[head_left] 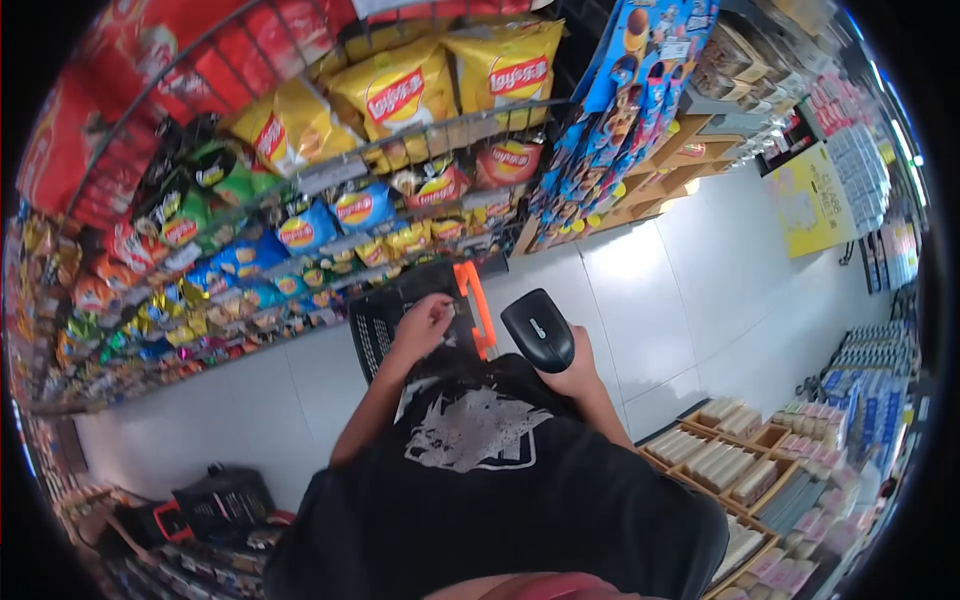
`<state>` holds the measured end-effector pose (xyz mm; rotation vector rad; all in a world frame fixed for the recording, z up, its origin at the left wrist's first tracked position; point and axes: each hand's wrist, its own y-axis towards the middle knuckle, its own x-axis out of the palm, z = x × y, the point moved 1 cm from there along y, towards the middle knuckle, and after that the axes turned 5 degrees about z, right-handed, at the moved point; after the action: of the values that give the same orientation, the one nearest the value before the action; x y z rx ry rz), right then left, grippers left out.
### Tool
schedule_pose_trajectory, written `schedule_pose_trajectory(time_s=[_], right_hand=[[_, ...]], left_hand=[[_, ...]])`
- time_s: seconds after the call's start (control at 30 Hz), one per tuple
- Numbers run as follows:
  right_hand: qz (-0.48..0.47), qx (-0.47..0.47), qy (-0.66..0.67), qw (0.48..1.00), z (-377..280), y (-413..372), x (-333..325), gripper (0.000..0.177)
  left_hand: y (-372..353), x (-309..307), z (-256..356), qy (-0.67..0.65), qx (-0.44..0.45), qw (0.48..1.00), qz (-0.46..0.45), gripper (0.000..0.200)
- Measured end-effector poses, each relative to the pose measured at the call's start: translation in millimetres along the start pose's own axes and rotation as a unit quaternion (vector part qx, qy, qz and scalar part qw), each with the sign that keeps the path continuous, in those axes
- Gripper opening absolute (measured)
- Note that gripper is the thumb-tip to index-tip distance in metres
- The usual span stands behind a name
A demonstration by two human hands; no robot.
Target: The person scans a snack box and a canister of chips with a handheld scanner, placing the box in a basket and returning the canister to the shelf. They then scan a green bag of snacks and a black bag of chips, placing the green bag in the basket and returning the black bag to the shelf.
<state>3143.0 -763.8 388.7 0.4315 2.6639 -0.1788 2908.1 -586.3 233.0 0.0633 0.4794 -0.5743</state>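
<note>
My right hand (577,375) is wrapped round a black handheld barcode scanner (538,328), whose rounded top faces up toward me. In front of my body is a black shopping basket (372,335) with slotted sides and an orange handle (480,308). My left hand (427,325) is over the basket, left of the handle, with its fingers curled together. Whatever those fingers may hold is too small to make out. The basket's contents are mostly hidden by the hand and my black shirt.
A wire snack rack (330,165) rises ahead, with yellow chip bags (400,95) on an upper tier. Blue hanging snack packs (625,90) are at its right end. A wooden compartment shelf (700,440) stands at right, and a dark bag (225,495) lies lower left. Pale tiles (690,270) cover the floor.
</note>
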Motion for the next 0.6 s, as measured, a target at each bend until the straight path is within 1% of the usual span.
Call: schedule_pose_trajectory(time_s=[0.07, 0.1, 0.13, 0.2, 0.3, 0.33, 0.37, 0.47, 0.5, 0.6], right_hand=[[0.005, -0.003, 0.028, 1.000, -19.0, -4.6, -0.4, 0.042], [0.011, -0.006, 0.042, 0.999, -24.3, -3.9, 0.8, 0.040], [0.030, -0.031, 0.048, 0.998, -21.5, -3.9, 5.5, 0.038], [0.070, -0.072, 0.060, 0.993, -11.1, -13.6, 12.4, 0.034], [0.024, -0.084, -0.039, 0.995, -0.1, -24.3, 8.7, 0.036], [0.015, -0.070, -0.042, 0.997, 1.4, -28.4, 9.4, 0.036], [0.005, -0.058, -0.046, 0.997, 2.5, -32.2, 9.7, 0.036], [-0.017, -0.024, -0.035, 0.999, -0.6, -37.4, 12.9, 0.034], [-0.021, -0.014, -0.027, 0.999, -1.2, -38.0, 15.9, 0.034], [-0.039, -0.013, -0.035, 0.999, 11.8, -39.1, 30.1, 0.031]], left_hand=[[7.9, 23.2, 12.2, 0.044, 0.045, 0.991, -0.120, 0.035], [11.1, 37.5, 14.5, 0.133, 0.096, 0.978, -0.128, 0.038], [14.8, 53.6, 14.2, 0.221, 0.146, 0.954, -0.138, 0.041], [20.4, 89.2, 5.5, 0.247, 0.172, 0.944, -0.136, 0.044], [23.6, 126.5, -24.0, 0.300, 0.231, 0.915, -0.138, 0.045], [21.3, 133.4, -32.1, 0.319, 0.252, 0.903, -0.138, 0.044], [18.0, 138.3, -43.0, 0.346, 0.219, 0.897, -0.169, 0.040], [10.4, 145.0, -62.6, 0.357, 0.217, 0.900, -0.126, 0.031], [9.2, 147.9, -68.2, 0.354, 0.206, 0.903, -0.129, 0.027], [2.2, 148.8, -80.1, 0.354, 0.211, 0.908, -0.080, 0.026]])
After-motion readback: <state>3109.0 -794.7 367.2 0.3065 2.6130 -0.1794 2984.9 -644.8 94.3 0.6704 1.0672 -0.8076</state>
